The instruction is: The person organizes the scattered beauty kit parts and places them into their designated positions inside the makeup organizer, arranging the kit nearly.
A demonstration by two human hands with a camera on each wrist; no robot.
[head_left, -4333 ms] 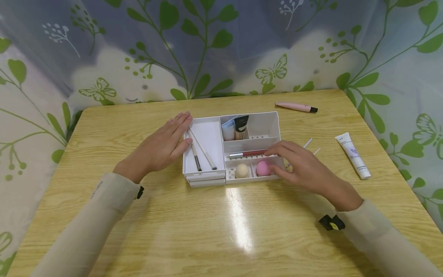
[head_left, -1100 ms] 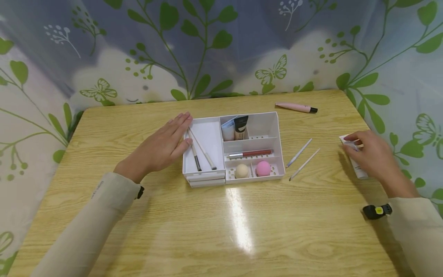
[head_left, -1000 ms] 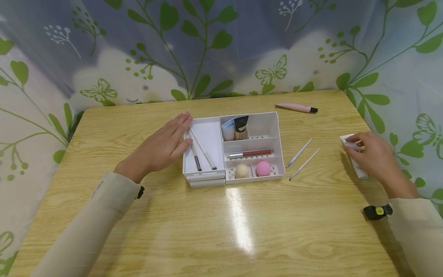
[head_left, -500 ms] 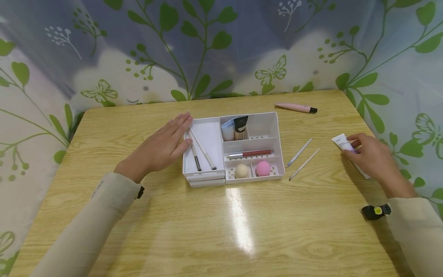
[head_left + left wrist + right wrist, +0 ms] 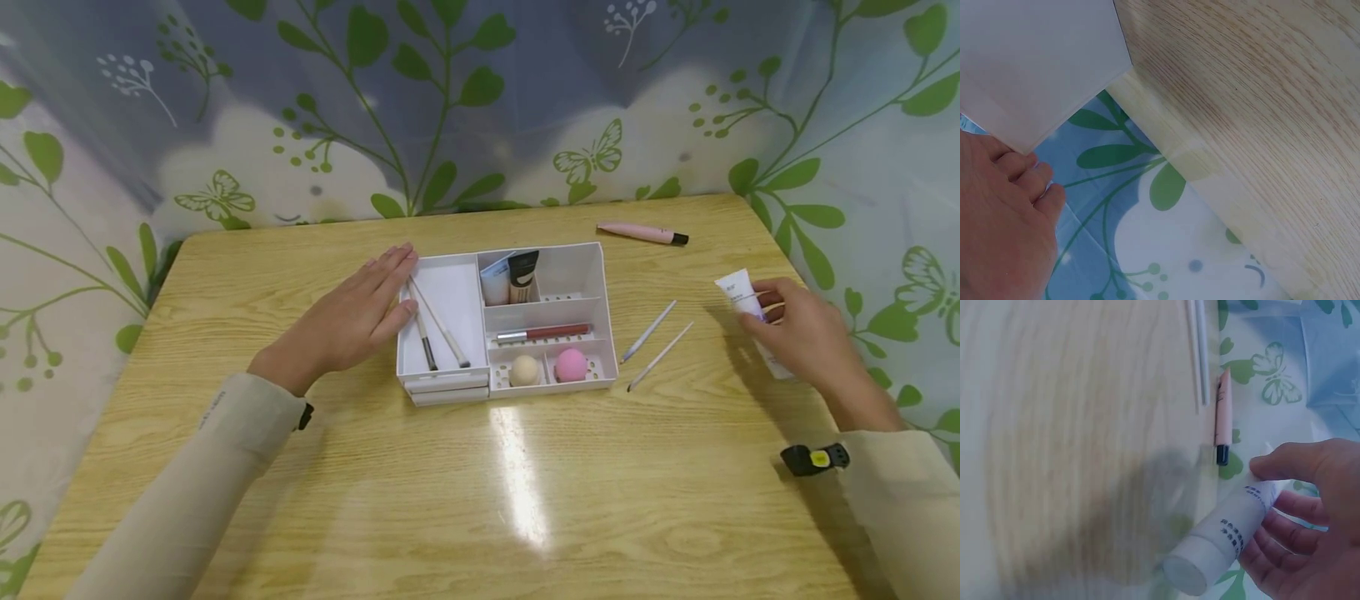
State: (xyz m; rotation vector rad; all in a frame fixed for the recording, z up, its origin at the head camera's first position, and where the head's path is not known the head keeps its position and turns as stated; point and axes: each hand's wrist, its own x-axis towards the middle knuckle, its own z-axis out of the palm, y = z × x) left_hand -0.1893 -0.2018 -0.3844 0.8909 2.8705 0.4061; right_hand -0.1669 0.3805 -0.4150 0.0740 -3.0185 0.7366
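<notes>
At the right of the head view, my right hand [image 5: 806, 337] grips a white squeeze tube [image 5: 738, 292] between thumb and fingers. The right wrist view shows the tube's round cap end [image 5: 1191, 565] tilted toward the camera. My left hand [image 5: 341, 321] rests with straight fingers along the left edge of a white organizer box [image 5: 546, 312]. Two makeup brushes [image 5: 448, 337] lie in the box's left tray. Its right compartments hold a light-blue tube [image 5: 495, 283], a black-capped beige tube [image 5: 522, 279], a red-and-silver pen-like stick [image 5: 555, 332], a cream ball [image 5: 523, 370] and a pink ball [image 5: 571, 365].
Two thin white sticks [image 5: 660, 356] lie on the wooden table [image 5: 420, 492] between the box and my right hand. A pink tube with a black cap [image 5: 641, 232] lies near the back edge. A leaf-patterned cloth [image 5: 480, 108] hangs behind the table.
My right hand has left the box's right side, gone right to the white tube, taken hold of it and lifted and tilted it. My left hand has stayed in place.
</notes>
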